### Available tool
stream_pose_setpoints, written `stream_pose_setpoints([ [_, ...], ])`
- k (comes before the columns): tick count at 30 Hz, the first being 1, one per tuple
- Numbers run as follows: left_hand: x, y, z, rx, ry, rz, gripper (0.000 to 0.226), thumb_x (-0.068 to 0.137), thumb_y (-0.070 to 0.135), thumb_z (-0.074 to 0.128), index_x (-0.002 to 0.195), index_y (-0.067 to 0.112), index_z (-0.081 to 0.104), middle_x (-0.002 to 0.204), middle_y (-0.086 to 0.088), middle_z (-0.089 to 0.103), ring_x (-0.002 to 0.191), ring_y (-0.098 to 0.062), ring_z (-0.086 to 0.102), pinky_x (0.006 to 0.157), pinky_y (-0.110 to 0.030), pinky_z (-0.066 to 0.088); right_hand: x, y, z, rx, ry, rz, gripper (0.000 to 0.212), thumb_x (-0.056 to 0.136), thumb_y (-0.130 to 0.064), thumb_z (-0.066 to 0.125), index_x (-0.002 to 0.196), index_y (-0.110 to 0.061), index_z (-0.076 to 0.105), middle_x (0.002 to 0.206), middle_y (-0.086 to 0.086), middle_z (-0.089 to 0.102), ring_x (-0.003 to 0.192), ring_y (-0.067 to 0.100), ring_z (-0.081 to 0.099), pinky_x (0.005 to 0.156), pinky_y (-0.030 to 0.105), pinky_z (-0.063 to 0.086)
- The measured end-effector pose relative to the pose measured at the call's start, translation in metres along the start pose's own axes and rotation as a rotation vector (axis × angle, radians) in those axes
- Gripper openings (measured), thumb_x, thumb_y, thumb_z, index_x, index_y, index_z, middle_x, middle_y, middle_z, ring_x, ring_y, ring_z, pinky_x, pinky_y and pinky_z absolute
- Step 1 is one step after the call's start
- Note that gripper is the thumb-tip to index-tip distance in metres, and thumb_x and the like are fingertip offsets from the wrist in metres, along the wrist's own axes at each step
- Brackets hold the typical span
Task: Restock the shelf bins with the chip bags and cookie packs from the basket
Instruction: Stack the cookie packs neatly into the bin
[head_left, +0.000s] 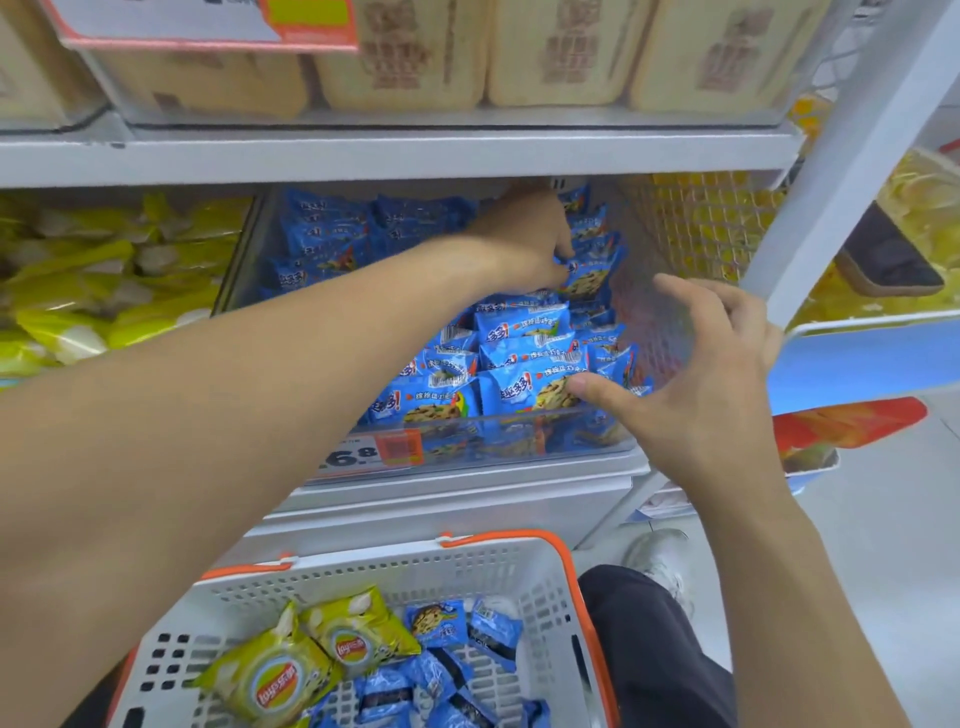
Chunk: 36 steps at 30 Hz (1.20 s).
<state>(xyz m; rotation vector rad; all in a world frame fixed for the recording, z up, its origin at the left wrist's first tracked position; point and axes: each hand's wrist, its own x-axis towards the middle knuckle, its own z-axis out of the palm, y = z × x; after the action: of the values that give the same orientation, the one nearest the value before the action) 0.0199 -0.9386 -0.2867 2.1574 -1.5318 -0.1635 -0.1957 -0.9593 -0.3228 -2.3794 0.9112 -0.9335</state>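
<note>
Mostly cookie packs (clear bin)

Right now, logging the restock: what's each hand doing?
Left hand: deep in the clear bin, fingers closed on a blue cookie pack.
Right hand: open, fingers spread, thumb touching a front cookie pack, holding nothing.

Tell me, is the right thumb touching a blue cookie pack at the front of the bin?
Touching. The head view shows the right hand open, its thumb tip pressed on the front cookie pack just behind the clear bin front.
</note>
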Motion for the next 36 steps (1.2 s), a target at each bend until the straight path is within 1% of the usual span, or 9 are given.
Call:
stream_pose_setpoints([
  [8, 0.006, 0.001, 0.013, 0.134, 0.109, 0.001, 0.026, 0.081, 0.02, 0.079, 0.106, 0.014, 0.076, 0.117, -0.006, 0.064, 0.109, -0.022, 0.059, 0.086, -0.031, 0.047, 0.001, 0.0, 0.002, 0.011, 0.04, 0.022, 0.095, 0.053, -0.049, 0.093, 0.135, -0.025, 0.053, 0.134, 0.0, 0.039, 0.124, 0.017, 0.032, 0.104, 0.025, 0.033],
  [12, 0.003, -0.001, 0.009, 0.133, 0.103, 0.003, 0.027, 0.082, 0.025, 0.078, 0.105, 0.012, 0.075, 0.111, -0.003, 0.069, 0.102, -0.021, 0.063, 0.087, -0.034, 0.051, -0.001, 0.0, 0.003, 0.007, 0.039, -0.006, 0.089, 0.054, -0.047, 0.092, 0.132, -0.021, 0.056, 0.133, 0.001, 0.04, 0.116, 0.008, 0.027, 0.099, 0.016, 0.026],
  [17, -0.025, -0.003, -0.011, 0.054, 0.041, 0.019, 0.044, 0.092, 0.035, 0.064, 0.131, 0.017, 0.06, 0.124, -0.005, 0.063, 0.114, -0.022, 0.059, 0.095, -0.031, 0.047, -0.008, 0.0, 0.002, -0.008, 0.03, -0.023, 0.084, 0.06, -0.047, 0.089, 0.132, -0.02, 0.056, 0.139, 0.002, 0.04, 0.123, 0.015, 0.03, 0.096, 0.0, 0.013],
  [23, -0.136, -0.001, -0.022, -0.008, 0.399, 0.18, 0.02, 0.088, 0.016, 0.059, 0.103, 0.008, 0.07, 0.1, -0.007, 0.066, 0.096, -0.023, 0.057, 0.087, -0.027, 0.04, -0.016, -0.011, -0.001, 0.008, 0.031, -0.001, 0.085, 0.063, -0.042, 0.089, 0.136, -0.017, 0.053, 0.138, 0.007, 0.043, 0.126, 0.021, 0.034, 0.102, 0.017, 0.021],
  [27, -0.223, 0.007, -0.004, -0.135, 0.536, 0.148, 0.008, 0.086, 0.003, 0.061, 0.09, 0.005, 0.068, 0.086, 0.001, 0.061, 0.081, -0.014, 0.053, 0.078, -0.024, 0.043, -0.028, -0.04, 0.007, 0.12, 0.29, -0.038, 0.047, 0.076, -0.025, 0.08, 0.117, -0.011, 0.063, 0.118, 0.006, 0.051, 0.113, 0.025, 0.052, 0.098, 0.014, 0.033],
  [29, -0.263, 0.0, 0.019, -0.194, 0.433, 0.047, 0.009, 0.087, 0.007, 0.06, 0.09, 0.01, 0.067, 0.082, 0.008, 0.057, 0.07, -0.005, 0.049, 0.07, -0.018, 0.041, -0.041, -0.061, 0.019, 0.214, 0.354, -0.149, 0.023, 0.083, -0.011, 0.071, 0.105, -0.006, 0.065, 0.105, 0.002, 0.054, 0.098, 0.023, 0.058, 0.088, 0.021, 0.044],
  [31, -0.298, -0.018, 0.046, -0.169, 0.227, -0.062, 0.012, 0.087, 0.017, 0.056, 0.092, 0.017, 0.067, 0.08, 0.011, 0.057, 0.067, -0.003, 0.049, 0.066, -0.022, 0.044, -0.064, -0.082, 0.038, 0.322, 0.241, -0.239, 0.011, 0.086, -0.004, 0.066, 0.097, -0.005, 0.065, 0.094, 0.004, 0.058, 0.082, 0.015, 0.057, 0.078, 0.019, 0.045],
  [34, -0.345, -0.055, 0.08, -0.025, -0.151, -0.258, 0.018, 0.092, 0.029, 0.05, 0.1, 0.021, 0.065, 0.093, 0.005, 0.063, 0.086, -0.017, 0.062, 0.073, -0.034, 0.049, -0.116, -0.097, 0.083, 0.33, -0.169, -0.251, 0.01, 0.087, -0.009, 0.066, 0.096, -0.012, 0.064, 0.088, -0.003, 0.059, 0.069, 0.006, 0.054, 0.071, 0.013, 0.041],
  [36, -0.376, -0.078, 0.096, 0.128, -0.4, -0.391, 0.027, 0.096, 0.034, 0.051, 0.118, 0.02, 0.06, 0.115, -0.002, 0.062, 0.105, -0.024, 0.061, 0.083, -0.036, 0.048, -0.152, -0.093, 0.116, 0.253, -0.495, -0.235, 0.014, 0.087, -0.016, 0.064, 0.1, -0.018, 0.064, 0.091, -0.005, 0.062, 0.072, 0.008, 0.059, 0.071, 0.024, 0.048],
])
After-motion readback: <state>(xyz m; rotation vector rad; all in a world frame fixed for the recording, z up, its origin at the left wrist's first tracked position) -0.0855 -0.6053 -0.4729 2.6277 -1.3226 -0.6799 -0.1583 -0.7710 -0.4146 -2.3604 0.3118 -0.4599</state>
